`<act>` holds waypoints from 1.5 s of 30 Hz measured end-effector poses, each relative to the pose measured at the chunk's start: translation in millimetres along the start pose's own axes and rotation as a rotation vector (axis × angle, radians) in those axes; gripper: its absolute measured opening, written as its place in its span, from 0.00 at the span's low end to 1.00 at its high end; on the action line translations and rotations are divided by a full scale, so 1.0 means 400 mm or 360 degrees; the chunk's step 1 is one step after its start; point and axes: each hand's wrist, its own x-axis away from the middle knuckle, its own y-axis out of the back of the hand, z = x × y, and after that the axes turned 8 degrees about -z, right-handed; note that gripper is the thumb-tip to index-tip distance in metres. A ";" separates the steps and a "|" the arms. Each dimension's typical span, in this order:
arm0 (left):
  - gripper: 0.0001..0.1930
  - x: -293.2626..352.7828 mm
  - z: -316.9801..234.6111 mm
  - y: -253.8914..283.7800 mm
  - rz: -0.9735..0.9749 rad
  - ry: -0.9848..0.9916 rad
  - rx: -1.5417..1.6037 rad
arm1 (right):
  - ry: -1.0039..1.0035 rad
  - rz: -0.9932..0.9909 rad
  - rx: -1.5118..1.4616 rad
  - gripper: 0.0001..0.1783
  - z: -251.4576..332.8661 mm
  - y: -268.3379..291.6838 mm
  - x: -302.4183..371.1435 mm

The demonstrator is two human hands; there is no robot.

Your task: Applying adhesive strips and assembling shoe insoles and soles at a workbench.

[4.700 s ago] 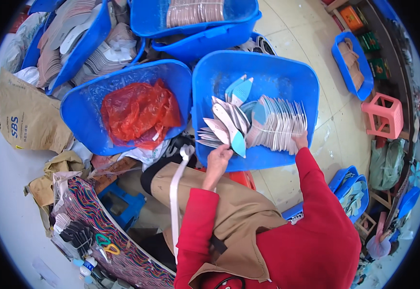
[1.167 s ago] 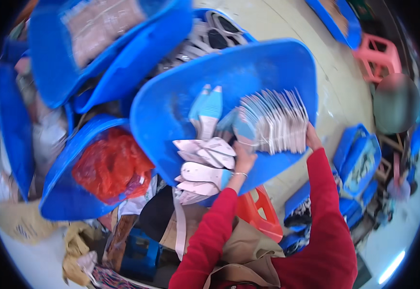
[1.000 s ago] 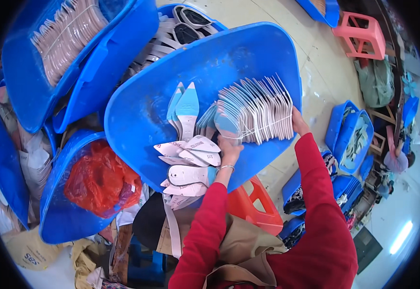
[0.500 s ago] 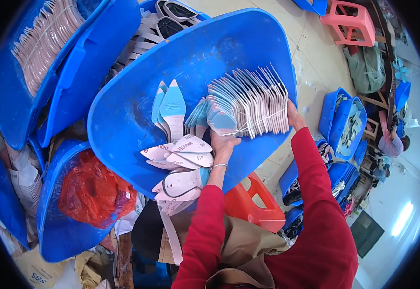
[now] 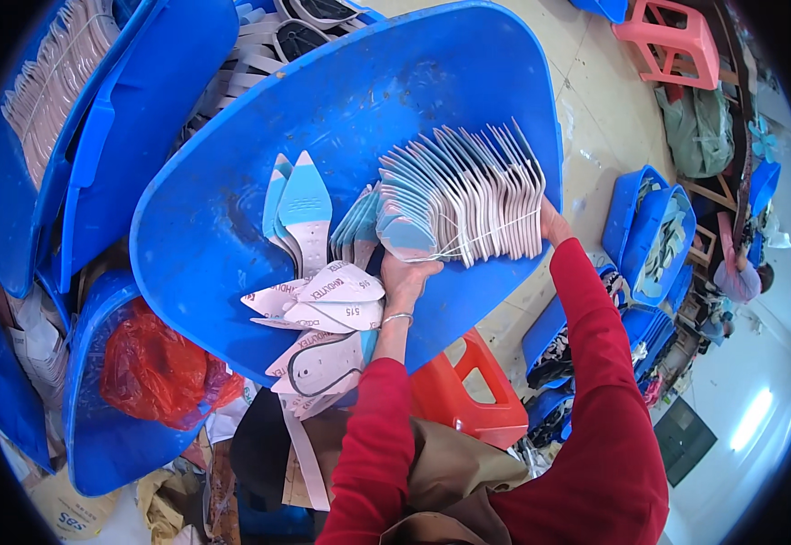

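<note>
My left hand [image 5: 406, 283] grips the near left end of a bundle of insoles [image 5: 473, 195], its thumb pointing right along the lower edge. The insoles stand packed side by side, blue and pale pink, fanned toward the top, with a thin pale tie around them. At the bundle's right end is my right hand [image 5: 554, 224], its fingers mostly hidden behind the last insole. The bundle is over a big blue tub [image 5: 223, 182]. To its left are blue-tipped insoles [image 5: 305, 204], a smaller blue fan [image 5: 356, 227] and white printed insoles [image 5: 336, 300].
Stacked blue tubs at upper left hold another tied bundle [image 5: 64, 77]. A red plastic bag [image 5: 155, 363] fills a tub at left. A red stool [image 5: 473, 391] stands near my lap, a pink stool [image 5: 668, 41] at upper right. Blue bins [image 5: 654, 245] line the right; a person sits beyond.
The tub and the loose insoles have shifted a little left in view. Both hands keep their hold on the bundle, whose left end leans slightly farther left.
</note>
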 end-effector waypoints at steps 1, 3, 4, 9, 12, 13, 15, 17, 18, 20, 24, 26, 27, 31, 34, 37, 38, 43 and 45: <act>0.18 0.003 -0.006 0.003 0.0030 -0.0006 0.0004 | 0.0031 -0.0003 0.0011 0.58 -0.002 -0.001 -0.003; 0.16 0.005 -0.023 0.004 0.0086 -0.0073 0.0013 | 0.0140 0.0014 0.0038 0.60 -0.005 0.001 0.001; 0.16 0.010 -0.032 0.005 0.0097 -0.0035 0.0020 | 0.0093 -0.0051 0.0007 0.60 -0.007 0.003 0.007; 0.13 0.024 -0.072 0.017 0.0131 -0.0047 -0.0008 | 0.0054 -0.0005 -0.0009 0.60 -0.016 0.033 0.056; 0.14 0.031 -0.080 0.025 0.0325 0.0100 0.0108 | 0.0121 -0.0110 0.0025 0.58 -0.030 0.047 0.086; 0.15 0.032 -0.078 0.026 0.0396 0.0156 0.0144 | 0.0139 -0.0153 0.0032 0.57 -0.034 0.047 0.089; 0.15 0.031 -0.069 0.019 0.0379 0.0154 0.0156 | 0.0105 -0.0177 -0.0043 0.56 -0.043 0.042 0.081; 0.15 0.023 -0.056 0.010 0.0321 0.0136 0.0188 | 0.0041 -0.0197 -0.0178 0.54 -0.047 0.036 0.054; 0.16 0.019 -0.049 0.008 0.0302 0.0101 0.0225 | 0.0080 -0.0104 -0.0186 0.53 -0.050 0.040 0.042; 0.16 0.011 -0.037 0.010 0.0330 0.0080 0.0178 | 0.0144 0.0035 -0.0233 0.47 -0.060 0.063 0.033; 0.16 0.028 -0.042 0.019 0.0499 0.0017 0.0144 | 0.0702 -0.0269 0.0381 0.29 -0.095 0.162 0.102; 0.15 0.053 -0.075 0.018 0.0619 0.0098 0.0216 | 0.0547 -0.0028 -0.0322 0.29 -0.104 0.202 0.166; 0.14 0.065 -0.101 0.015 0.0724 0.0112 0.0152 | 0.0122 0.0143 -0.1141 0.29 -0.097 0.219 0.209; 0.17 0.126 -0.255 -0.023 0.1016 -0.0041 0.0001 | 0.0376 -0.0003 -0.1089 0.28 -0.074 0.176 0.340; 0.25 0.182 -0.394 -0.006 0.0982 -0.0389 0.0050 | 0.0606 0.0018 -0.1019 0.27 -0.036 0.088 0.420; 0.27 0.245 -0.534 0.049 0.0671 -0.0862 -0.0112 | 0.0799 0.0143 -0.0944 0.26 0.025 -0.029 0.475; 0.28 0.267 -0.587 0.069 0.0572 -0.1026 -0.0175 | 0.0864 0.0210 -0.0926 0.26 0.056 -0.077 0.491; 0.32 0.349 -0.823 0.312 0.0147 -0.1396 0.0080 | 0.1091 0.0650 -0.0811 0.25 0.254 -0.420 0.565; 0.28 0.376 -0.915 0.429 0.0049 -0.1376 0.0125 | 0.1159 0.0833 -0.0731 0.24 0.351 -0.591 0.599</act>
